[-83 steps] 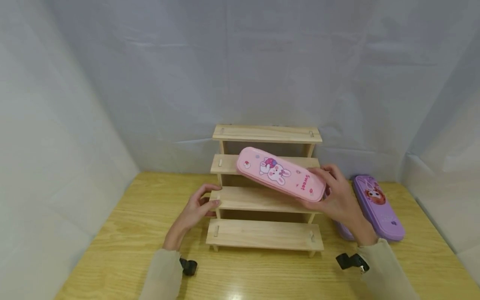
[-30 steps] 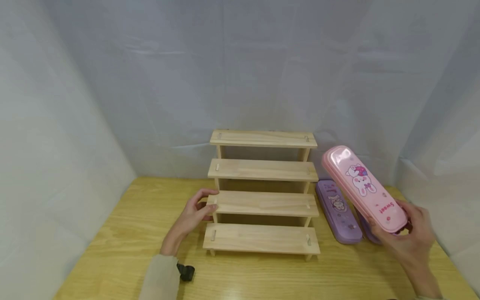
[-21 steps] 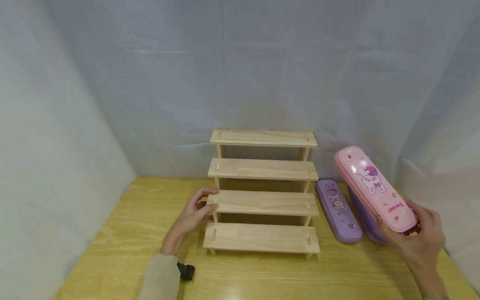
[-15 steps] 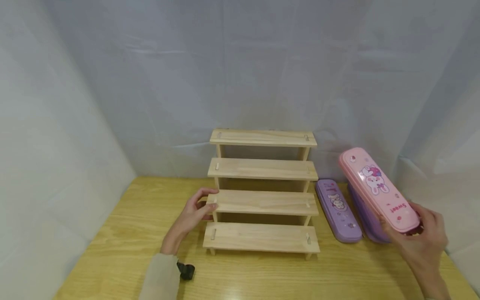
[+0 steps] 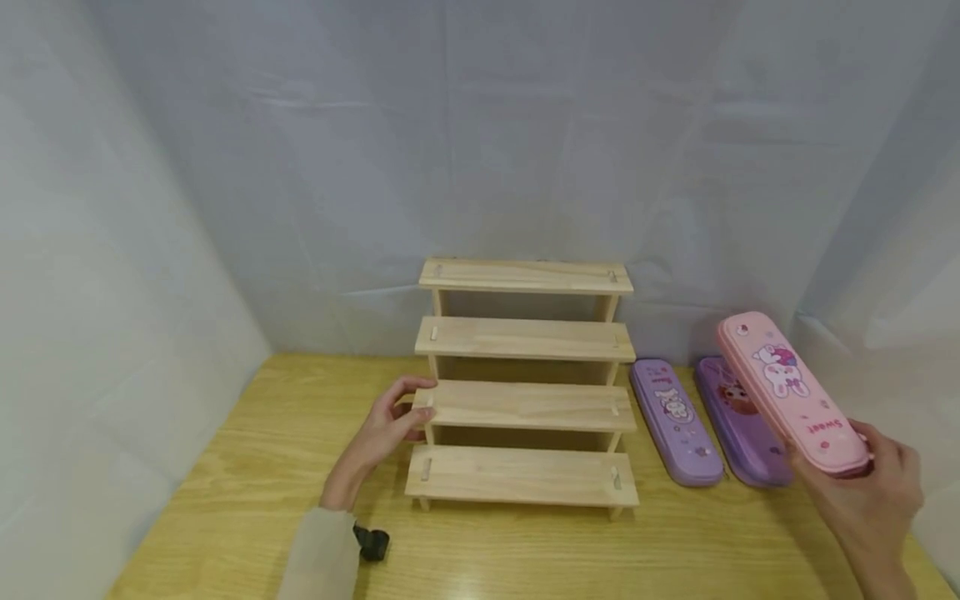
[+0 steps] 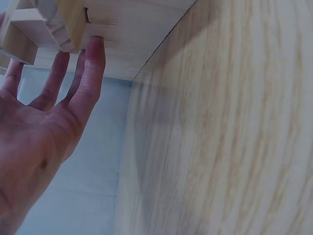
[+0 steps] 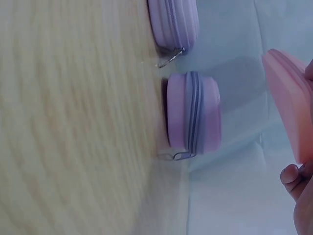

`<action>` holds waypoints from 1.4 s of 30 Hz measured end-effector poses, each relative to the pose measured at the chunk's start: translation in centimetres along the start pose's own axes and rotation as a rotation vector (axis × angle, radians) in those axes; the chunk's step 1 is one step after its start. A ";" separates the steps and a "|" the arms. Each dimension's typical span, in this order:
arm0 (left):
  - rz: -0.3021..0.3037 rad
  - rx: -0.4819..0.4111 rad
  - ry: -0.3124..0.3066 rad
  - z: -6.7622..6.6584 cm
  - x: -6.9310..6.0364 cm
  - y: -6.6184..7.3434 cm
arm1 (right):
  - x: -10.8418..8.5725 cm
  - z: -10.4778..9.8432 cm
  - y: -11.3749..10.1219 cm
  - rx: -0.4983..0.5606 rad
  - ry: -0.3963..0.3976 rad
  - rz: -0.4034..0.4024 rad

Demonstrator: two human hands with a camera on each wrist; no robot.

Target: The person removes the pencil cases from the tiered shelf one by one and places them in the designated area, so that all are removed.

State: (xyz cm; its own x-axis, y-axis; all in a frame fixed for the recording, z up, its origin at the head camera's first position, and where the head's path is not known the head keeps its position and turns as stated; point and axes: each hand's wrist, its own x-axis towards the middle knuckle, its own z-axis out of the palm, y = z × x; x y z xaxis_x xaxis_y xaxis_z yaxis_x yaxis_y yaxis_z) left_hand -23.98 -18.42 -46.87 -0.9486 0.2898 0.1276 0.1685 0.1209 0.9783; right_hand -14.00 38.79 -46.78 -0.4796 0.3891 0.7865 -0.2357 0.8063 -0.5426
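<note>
In the head view my right hand (image 5: 870,492) grips the lower end of a pink pencil case (image 5: 795,396) with a rabbit print and "Sweet" lettering. The case is tilted and held above the table at the right. The right wrist view shows only part of this pink case (image 7: 288,103) at its edge. My left hand (image 5: 382,429) holds the left end of a four-step wooden display stand (image 5: 525,404) at its second step from the bottom. In the left wrist view, fingertips (image 6: 95,49) touch the stand's wood from the side.
Two purple pencil cases lie on the table right of the stand: a lighter one (image 5: 678,425) and a darker one (image 5: 742,425), partly covered by the pink case. The wood-grain table (image 5: 480,550) is bordered by grey-white sheets (image 5: 525,125).
My right hand has carried the pink pencil case from in front of the stand to the right, past the purple cases, turning it steeper. My left hand stays at the stand.
</note>
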 end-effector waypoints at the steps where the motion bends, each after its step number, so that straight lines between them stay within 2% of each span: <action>1: -0.001 -0.001 0.000 0.0 0.0 0.0 | 0.0 -0.2 0.2 -0.018 -0.011 0.003; 6: -0.001 -0.004 0.005 0.0 0.0 0.0 | -0.2 -0.7 0.7 -0.083 -0.030 0.047; 12: -0.002 -0.003 -0.001 0.0 -0.1 0.0 | -0.5 -1.1 1.5 -0.161 -0.066 0.150; 20: -0.007 -0.005 0.003 0.0 0.0 -0.2 | -0.2 -1.6 1.9 -0.286 -0.190 0.319; 31: 0.004 -0.008 -0.001 0.0 -0.1 0.0 | 0.4 -1.7 2.8 -0.340 -0.343 0.566; 42: 0.017 -0.004 0.000 0.0 -0.1 -0.2 | 1.2 -0.8 4.2 -0.413 -0.481 0.706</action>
State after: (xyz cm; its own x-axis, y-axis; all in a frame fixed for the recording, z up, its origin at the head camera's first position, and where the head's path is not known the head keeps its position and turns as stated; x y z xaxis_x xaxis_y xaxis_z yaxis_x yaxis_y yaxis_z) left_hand -23.91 -18.53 -47.10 -0.9456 0.2918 0.1439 0.1831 0.1118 0.9767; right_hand -14.91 42.98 -47.82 -0.7155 0.6960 0.0602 0.5155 0.5842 -0.6268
